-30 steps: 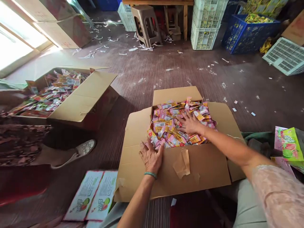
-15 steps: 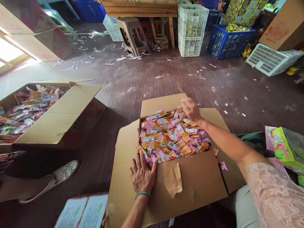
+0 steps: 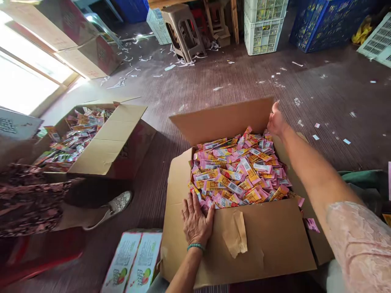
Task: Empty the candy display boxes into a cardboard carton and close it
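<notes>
An open cardboard box (image 3: 195,244) in front of me is heaped with small pink and yellow printed sachets (image 3: 238,171). My left hand (image 3: 197,221) lies flat at the box's near left corner, fingers spread, fingertips touching the sachets and palm on the near flap. A turquoise bead bracelet circles that wrist. At the far right corner, my right hand (image 3: 277,120) holds the right edge of the far flap (image 3: 226,118), which stands tilted up; some of its fingers are hidden. Torn brown tape (image 3: 235,234) hangs on the near flap.
Another open carton (image 3: 106,138) of sachets stands at left, beside a seated person's leg and shoe (image 3: 120,202). Printed white boxes (image 3: 131,260) lie below. Farther off are a plastic stool (image 3: 183,32), white crates (image 3: 264,28), a blue crate (image 3: 317,24) and paper scraps.
My right hand has moved from above the sachets to the far flap, which has swung from lying outward to tilted up. My left hand stays on the box. The view has shifted.
</notes>
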### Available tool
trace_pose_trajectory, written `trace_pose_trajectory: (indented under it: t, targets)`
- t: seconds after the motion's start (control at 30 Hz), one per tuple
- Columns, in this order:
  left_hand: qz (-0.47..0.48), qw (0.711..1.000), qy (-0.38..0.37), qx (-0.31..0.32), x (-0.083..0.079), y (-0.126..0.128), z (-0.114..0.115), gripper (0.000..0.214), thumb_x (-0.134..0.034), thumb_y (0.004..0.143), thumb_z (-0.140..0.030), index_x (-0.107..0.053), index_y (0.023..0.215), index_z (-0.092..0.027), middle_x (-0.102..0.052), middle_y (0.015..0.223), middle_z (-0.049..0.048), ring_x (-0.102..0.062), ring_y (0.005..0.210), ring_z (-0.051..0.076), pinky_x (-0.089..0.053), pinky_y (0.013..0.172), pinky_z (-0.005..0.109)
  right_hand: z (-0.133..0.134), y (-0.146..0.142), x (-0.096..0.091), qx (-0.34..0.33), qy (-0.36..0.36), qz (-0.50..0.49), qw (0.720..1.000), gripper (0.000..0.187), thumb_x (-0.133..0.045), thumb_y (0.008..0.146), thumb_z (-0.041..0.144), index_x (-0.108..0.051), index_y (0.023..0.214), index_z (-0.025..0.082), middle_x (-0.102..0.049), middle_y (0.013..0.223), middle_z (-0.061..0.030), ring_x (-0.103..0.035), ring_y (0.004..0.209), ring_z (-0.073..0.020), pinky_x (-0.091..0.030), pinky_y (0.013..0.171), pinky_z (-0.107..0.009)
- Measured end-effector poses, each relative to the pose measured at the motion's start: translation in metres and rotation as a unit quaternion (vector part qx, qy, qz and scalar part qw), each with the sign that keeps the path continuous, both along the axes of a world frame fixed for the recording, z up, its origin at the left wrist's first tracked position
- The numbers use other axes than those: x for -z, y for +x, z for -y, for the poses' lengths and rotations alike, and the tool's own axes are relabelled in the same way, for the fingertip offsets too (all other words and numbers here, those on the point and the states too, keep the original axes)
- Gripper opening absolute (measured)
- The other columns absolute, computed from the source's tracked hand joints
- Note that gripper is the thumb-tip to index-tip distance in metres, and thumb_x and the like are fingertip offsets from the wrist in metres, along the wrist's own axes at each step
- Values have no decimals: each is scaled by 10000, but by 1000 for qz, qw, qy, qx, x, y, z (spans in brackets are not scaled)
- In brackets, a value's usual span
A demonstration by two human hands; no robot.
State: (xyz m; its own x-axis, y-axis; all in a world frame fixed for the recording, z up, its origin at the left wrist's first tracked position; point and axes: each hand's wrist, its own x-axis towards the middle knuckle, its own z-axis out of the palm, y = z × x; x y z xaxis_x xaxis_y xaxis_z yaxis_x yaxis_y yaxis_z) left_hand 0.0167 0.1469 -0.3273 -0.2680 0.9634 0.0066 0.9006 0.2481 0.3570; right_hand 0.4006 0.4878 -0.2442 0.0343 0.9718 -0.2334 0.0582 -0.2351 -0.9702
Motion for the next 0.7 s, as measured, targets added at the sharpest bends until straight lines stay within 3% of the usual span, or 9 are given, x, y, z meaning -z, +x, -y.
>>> trace_pose_trajectory:
  t: [0.1,0.17,0.2,0.27,0.33,0.4,0.47,0.57,0.7]
  targets:
    - [19,1000,-4,-3,0,-1,0,879,-399,1035,-612,-418,1699,-36,-401,1757,257,-276,1682,427,-236,1377,632,33,10,-12,-196,21,134,971,1055,-7,1155,701,-837,1051,57,-820,1119,-199,-791,1051,-232,-591,1036,-407]
    - [33,999,1,-16,-1,-3,1,914,-376,1036,-614,-382,1697,18,-352,1758,317,-281,1673,453,-236,1364,660,63,6,-7,-332,45,258,906,837,-375,1091,833,-864,1175,159,-785,1344,-164,-733,1282,-337,-506,1227,-559]
    - [34,999,9,-25,-1,-4,0,936,-365,1037,-616,-362,1691,53,-303,1761,357,-262,1673,478,-209,1355,699,79,1,-1,-366,58,308,876,748,-538,1027,848,-852,1270,215,-715,1493,-135,-635,1439,-383,-393,1318,-618]
    - [18,998,37,-39,-4,-4,-6,968,-358,1038,-625,-333,1679,100,-178,1772,416,-154,1692,521,-111,1328,779,113,-13,14,-369,88,390,839,742,-707,950,812,-734,1499,314,-481,1734,-81,-351,1655,-438,-151,1392,-697]
    - [-14,997,78,-28,-9,0,-19,985,-388,1035,-653,-337,1684,86,-100,1789,412,-14,1708,522,-5,1302,817,142,-27,30,-338,119,473,805,781,-630,1017,777,-540,1673,362,-287,1827,-64,-172,1714,-443,-53,1376,-749]
    - [-42,992,113,23,-15,8,-40,987,-459,1018,-694,-398,1682,34,-125,1805,376,33,1715,501,41,1303,801,162,-34,43,-315,156,537,767,753,-473,1094,757,-438,1732,358,-237,1843,-84,-167,1718,-430,-79,1366,-762]
    - [-57,986,111,110,-20,19,-62,924,-527,1009,-693,-490,1666,-44,-210,1811,324,-43,1721,483,50,1322,770,171,-35,52,-298,187,558,751,770,-413,1105,766,-428,1740,331,-249,1839,-117,-200,1711,-426,-116,1361,-759]
    - [-61,970,50,230,-22,35,-88,738,-568,1041,-593,-582,1640,-161,-357,1785,241,-261,1693,429,-23,1368,706,174,-31,61,-277,219,567,744,811,-415,1095,785,-447,1734,287,-271,1829,-158,-236,1698,-423,-140,1358,-747]
    - [-64,964,3,256,-22,45,-97,663,-602,1046,-505,-607,1629,-190,-422,1754,208,-358,1661,397,-157,1383,654,166,-36,61,-271,207,564,752,820,-481,1084,772,-463,1726,262,-256,1832,-169,-226,1701,-418,-110,1364,-736]
